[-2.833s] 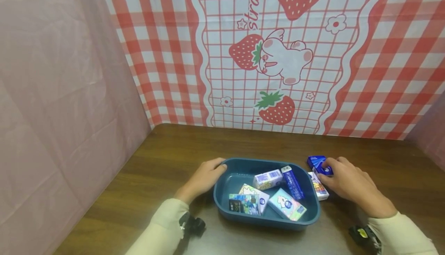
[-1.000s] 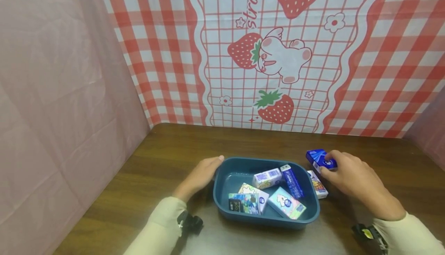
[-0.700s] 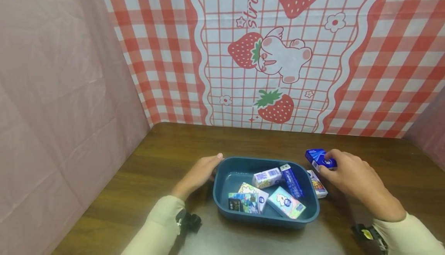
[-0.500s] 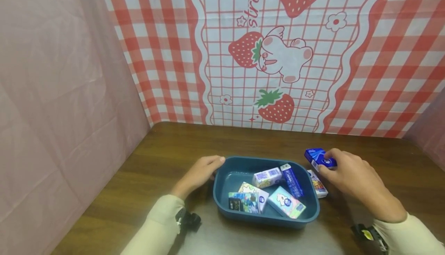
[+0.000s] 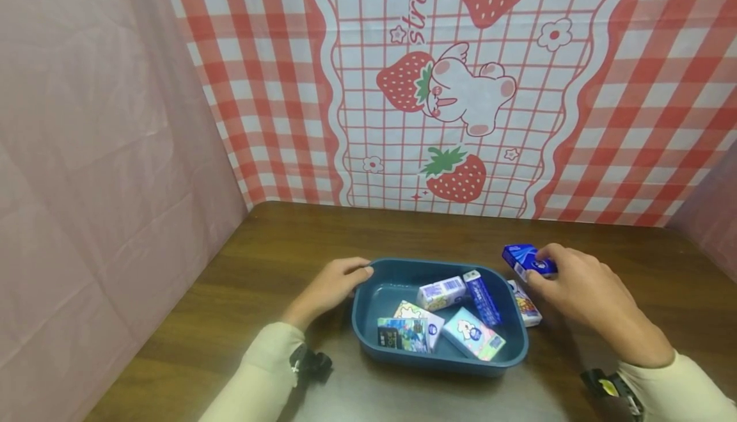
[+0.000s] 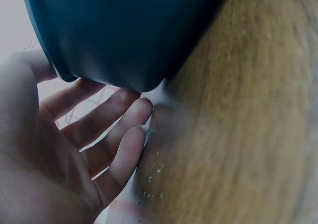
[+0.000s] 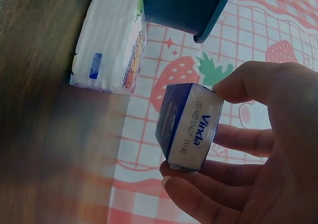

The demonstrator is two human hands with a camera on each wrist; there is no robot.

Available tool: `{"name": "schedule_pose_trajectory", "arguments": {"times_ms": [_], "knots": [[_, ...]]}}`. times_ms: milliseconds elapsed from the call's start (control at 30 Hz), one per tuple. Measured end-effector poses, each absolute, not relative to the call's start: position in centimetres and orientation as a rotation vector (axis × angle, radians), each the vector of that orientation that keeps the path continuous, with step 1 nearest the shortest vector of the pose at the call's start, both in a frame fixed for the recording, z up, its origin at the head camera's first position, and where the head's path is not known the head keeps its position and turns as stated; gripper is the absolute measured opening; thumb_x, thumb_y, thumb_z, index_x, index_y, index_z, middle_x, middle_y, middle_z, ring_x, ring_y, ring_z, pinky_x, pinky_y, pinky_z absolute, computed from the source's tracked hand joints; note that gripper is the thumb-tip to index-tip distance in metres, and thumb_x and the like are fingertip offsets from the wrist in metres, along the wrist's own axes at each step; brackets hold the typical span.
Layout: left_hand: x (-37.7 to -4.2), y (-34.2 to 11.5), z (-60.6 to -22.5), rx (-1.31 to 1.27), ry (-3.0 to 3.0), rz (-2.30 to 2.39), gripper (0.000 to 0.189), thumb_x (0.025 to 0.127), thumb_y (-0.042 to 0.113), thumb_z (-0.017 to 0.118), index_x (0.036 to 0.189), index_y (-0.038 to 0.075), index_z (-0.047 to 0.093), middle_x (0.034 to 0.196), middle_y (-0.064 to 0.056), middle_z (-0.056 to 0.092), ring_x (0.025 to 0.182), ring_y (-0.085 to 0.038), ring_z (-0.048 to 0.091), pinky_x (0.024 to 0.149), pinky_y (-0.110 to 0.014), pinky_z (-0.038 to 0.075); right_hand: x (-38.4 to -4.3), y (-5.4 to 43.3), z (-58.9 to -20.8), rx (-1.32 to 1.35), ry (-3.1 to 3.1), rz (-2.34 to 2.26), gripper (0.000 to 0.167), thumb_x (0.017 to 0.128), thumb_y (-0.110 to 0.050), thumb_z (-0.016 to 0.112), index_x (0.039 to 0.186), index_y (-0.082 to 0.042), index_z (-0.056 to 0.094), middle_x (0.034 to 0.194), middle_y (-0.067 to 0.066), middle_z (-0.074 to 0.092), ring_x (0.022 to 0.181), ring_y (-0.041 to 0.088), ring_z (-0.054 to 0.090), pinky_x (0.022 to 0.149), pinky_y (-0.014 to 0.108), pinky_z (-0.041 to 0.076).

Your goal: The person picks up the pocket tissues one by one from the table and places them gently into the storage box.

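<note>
My right hand (image 5: 578,288) pinches a blue tissue pack (image 5: 521,259) between thumb and fingers. In the right wrist view, the pack's white end (image 7: 198,129) reads "Vinda" and is off the table. Below it, a white tissue pack with a colourful print (image 5: 526,307) lies against the right outside of a dark teal bin (image 5: 440,363). At the bin's left end is my left hand (image 5: 331,288), its thumb at the rim. In the left wrist view, the loosely bent fingers (image 6: 124,114) touch or nearly touch the bin's outer wall.
Several tissue packs lie in the bin: a blue one (image 5: 482,298), a purple-white one (image 5: 441,293), a light blue one (image 5: 473,334) and a dark floral one (image 5: 403,334) over a pale one. A brown wooden table (image 5: 276,236) meets a checked strawberry cloth (image 5: 288,89) behind.
My right hand has lifted the blue tissue pack up from beside the white one, then held it nearly still. My left hand has shifted slightly left, its thumb moving along the rim.
</note>
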State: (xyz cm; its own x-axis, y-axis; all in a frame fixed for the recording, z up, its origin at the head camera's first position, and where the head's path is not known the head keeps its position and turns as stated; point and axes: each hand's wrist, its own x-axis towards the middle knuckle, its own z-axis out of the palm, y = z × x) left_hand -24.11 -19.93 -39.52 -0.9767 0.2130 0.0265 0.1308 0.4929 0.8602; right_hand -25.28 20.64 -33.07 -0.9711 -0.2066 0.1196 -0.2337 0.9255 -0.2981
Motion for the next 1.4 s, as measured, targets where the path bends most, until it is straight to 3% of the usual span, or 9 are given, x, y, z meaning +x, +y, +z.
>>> {"name": "schedule_pose_trajectory", "arguments": {"times_ms": [500,1400], "knots": [[-24.2,-19.8,-39.6,0.288,2.653,1.516,0.037,0.101,0.036,0.057,0.127,0.013,0.068,0.121,-0.007,0.068,0.098,-0.02,0.067,0.078,-0.036,0.059,-25.2,20.4,-32.9,0.361,-2.981,0.487,0.061,0.087,-0.045,0.072,0.123,0.003,0.059,0.112,0.03,0.064,0.086,0.038,0.063,0.072,0.063,0.054],[-24.1,-19.7,-39.7,0.271,2.673,1.485,0.042,0.102,0.039,0.056,0.132,0.011,0.064,0.127,-0.01,0.065,0.107,-0.024,0.065,0.081,-0.037,0.058,-24.6,19.6,-32.5,0.357,-2.938,0.511,0.051,0.09,-0.042,0.069,0.119,0.0,0.063,0.107,0.023,0.068,0.081,0.03,0.063,0.069,0.057,0.056]]}}
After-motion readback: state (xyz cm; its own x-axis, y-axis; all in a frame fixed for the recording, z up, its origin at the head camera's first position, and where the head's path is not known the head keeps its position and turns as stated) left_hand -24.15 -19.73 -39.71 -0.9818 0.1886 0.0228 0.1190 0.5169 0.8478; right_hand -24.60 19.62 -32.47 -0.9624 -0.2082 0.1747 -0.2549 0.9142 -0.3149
